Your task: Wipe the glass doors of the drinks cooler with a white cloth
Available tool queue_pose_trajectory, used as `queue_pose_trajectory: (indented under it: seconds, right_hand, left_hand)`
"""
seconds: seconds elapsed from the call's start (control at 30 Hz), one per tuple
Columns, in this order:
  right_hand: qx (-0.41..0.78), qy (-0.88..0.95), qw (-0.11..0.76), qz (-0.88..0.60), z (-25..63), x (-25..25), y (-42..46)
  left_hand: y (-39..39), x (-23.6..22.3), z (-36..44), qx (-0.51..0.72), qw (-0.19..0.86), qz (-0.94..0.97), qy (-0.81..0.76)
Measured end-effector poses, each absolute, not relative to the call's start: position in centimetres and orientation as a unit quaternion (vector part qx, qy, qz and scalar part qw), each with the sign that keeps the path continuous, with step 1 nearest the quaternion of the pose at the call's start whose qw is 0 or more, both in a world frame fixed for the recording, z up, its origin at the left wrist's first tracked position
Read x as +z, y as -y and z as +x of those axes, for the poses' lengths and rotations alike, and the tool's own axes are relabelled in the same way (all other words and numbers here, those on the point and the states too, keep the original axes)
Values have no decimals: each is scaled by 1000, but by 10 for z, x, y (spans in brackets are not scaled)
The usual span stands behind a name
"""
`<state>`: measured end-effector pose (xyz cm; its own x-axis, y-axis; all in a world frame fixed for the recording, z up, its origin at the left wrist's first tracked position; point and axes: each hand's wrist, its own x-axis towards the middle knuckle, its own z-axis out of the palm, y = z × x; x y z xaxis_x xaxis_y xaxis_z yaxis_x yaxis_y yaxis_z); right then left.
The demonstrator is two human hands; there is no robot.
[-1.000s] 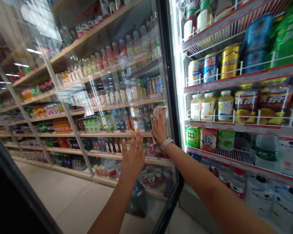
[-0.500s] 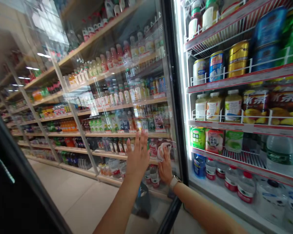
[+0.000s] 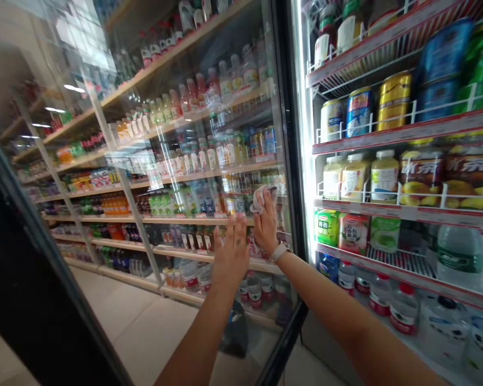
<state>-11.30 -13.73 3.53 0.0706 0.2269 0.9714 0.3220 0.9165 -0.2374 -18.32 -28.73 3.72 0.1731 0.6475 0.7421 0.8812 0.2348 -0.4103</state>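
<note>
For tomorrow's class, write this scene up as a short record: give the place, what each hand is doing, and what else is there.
place: shop drinks cooler
surface: glass door
left hand: flat on the glass, fingers spread
right hand: pressing white cloth to the glass
on right wrist: watch
rest: bottled drinks and cans on shelves

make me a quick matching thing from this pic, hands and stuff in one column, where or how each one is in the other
Things:
1. left hand
2. right hand
3. cloth
4. gold can

Places and states:
a. on a wire-railed cooler shelf
b. bunched against the glass door
c. spread open, palm to the glass
d. holding the cloth

Pairs: 1-c, 2-d, 3-b, 4-a
</note>
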Motion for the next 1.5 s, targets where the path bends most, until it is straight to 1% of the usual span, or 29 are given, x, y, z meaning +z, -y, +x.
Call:
queue_pose_trajectory:
  seconds: [0.07, 0.23, 0.3, 0.33, 0.4, 0.47, 0.6, 0.67, 0.7, 0.73, 0.8, 0.87, 1.03, 1.1, 1.13, 1.17, 1.23, 1.33, 1.4, 1.47, 1.5]
  right_hand:
    - [-33, 694, 693, -192, -114, -3, 148]
    - [-5, 741, 644, -192, -112, -116, 174]
    - [0, 753, 631, -187, -111, -142, 180]
    - [3, 753, 631, -188, -111, -145, 180]
    - [6, 744, 639, -196, -112, -130, 176]
    - [3, 727, 654, -207, -112, -89, 165]
    - [-8, 686, 693, -222, -108, 13, 134]
    - [-10, 673, 706, -220, -107, 44, 124]
    - [-10, 668, 711, -217, -107, 49, 123]
    - [-10, 666, 714, -215, -107, 48, 124]
    - [-9, 667, 715, -211, -111, 28, 133]
    - [-8, 681, 703, -204, -116, -10, 151]
    - [-20, 755, 636, -157, -124, -125, 200]
    - [-19, 772, 616, -154, -125, -150, 210]
    - [-16, 777, 610, -154, -126, -153, 213]
    - [-14, 778, 610, -151, -127, -150, 213]
    - [-12, 770, 620, -148, -127, -125, 209]
    - [-10, 750, 639, -171, -126, -62, 193]
    - [-33, 735, 656, -166, -125, -23, 183]
    - [-56, 728, 663, -163, -124, -1, 175]
    - [-60, 726, 664, -166, -124, 2, 174]
  left_hand:
    - [287, 37, -183, -126, 473, -607, 626]
    - [288, 36, -184, -131, 476, -607, 623]
    - [287, 35, -184, -131, 476, -606, 623]
    - [287, 35, -184, -131, 476, -606, 623]
    - [287, 35, -184, -132, 477, -607, 622]
    - [287, 35, -184, -131, 477, -607, 621]
    - [285, 34, -186, -130, 488, -603, 618]
    - [285, 34, -187, -128, 497, -600, 614]
    - [284, 33, -187, -128, 500, -599, 612]
    - [284, 33, -187, -127, 504, -598, 610]
    - [284, 32, -187, -129, 511, -595, 607]
    - [284, 32, -187, -132, 512, -596, 604]
    - [284, 32, -187, -143, 501, -601, 607]
    - [284, 32, -187, -139, 499, -603, 607]
    - [284, 32, -187, -136, 497, -604, 608]
    - [284, 32, -187, -134, 494, -605, 610]
    - [285, 33, -186, -129, 487, -606, 616]
    - [287, 35, -185, -125, 475, -612, 620]
    - [289, 37, -183, -127, 470, -616, 620]
    - [290, 39, -182, -131, 467, -618, 619]
    - [291, 39, -182, -133, 467, -619, 618]
